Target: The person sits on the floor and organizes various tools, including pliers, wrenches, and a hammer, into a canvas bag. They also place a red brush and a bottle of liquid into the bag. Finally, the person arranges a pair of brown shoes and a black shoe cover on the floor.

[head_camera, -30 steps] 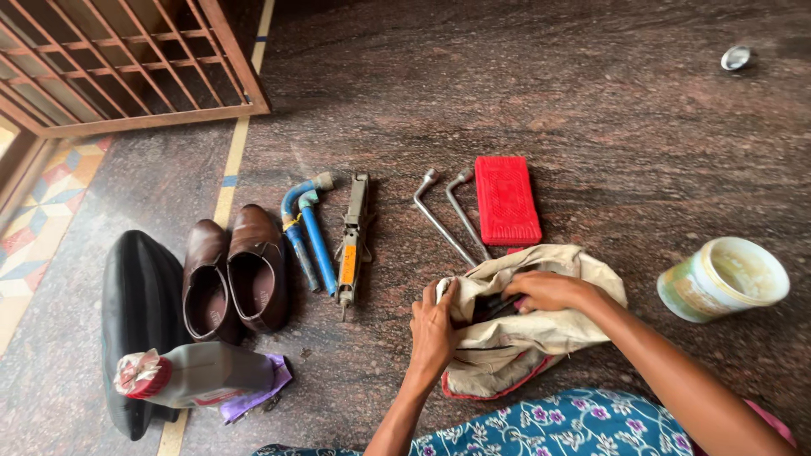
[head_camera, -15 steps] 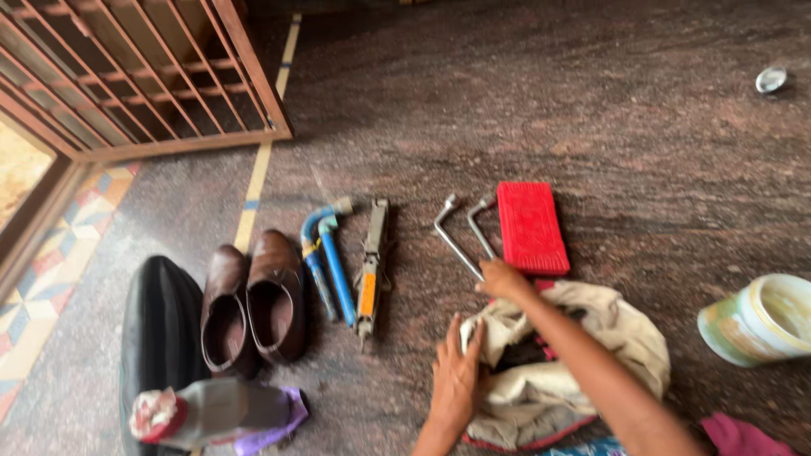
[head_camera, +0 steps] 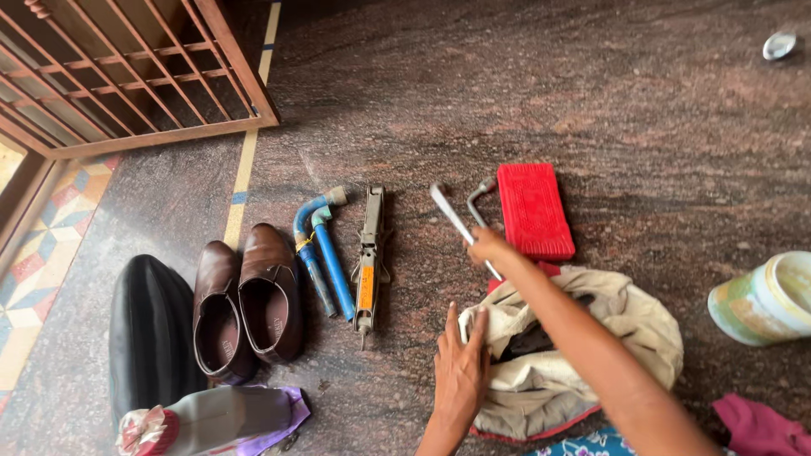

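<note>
On the speckled stone floor (head_camera: 591, 110), a bent steel L-shaped wrench (head_camera: 448, 211) was gripped by the right hand (head_camera: 488, 246); the beige cloth bag (head_camera: 583, 355) was pressed by the flat left hand (head_camera: 462, 371).

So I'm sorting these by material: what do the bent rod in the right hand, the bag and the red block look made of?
The bent rod in the right hand looks like bare steel: grey with a dull shine. The bag under the left hand looks like beige woven cloth, soft and creased. The red block is probably moulded plastic, with a ribbed face.

Bare floor (head_camera: 591, 110) beyond red case (head_camera: 534, 211); jack (head_camera: 369, 253), probably pipes (head_camera: 321, 249), block left.
</note>
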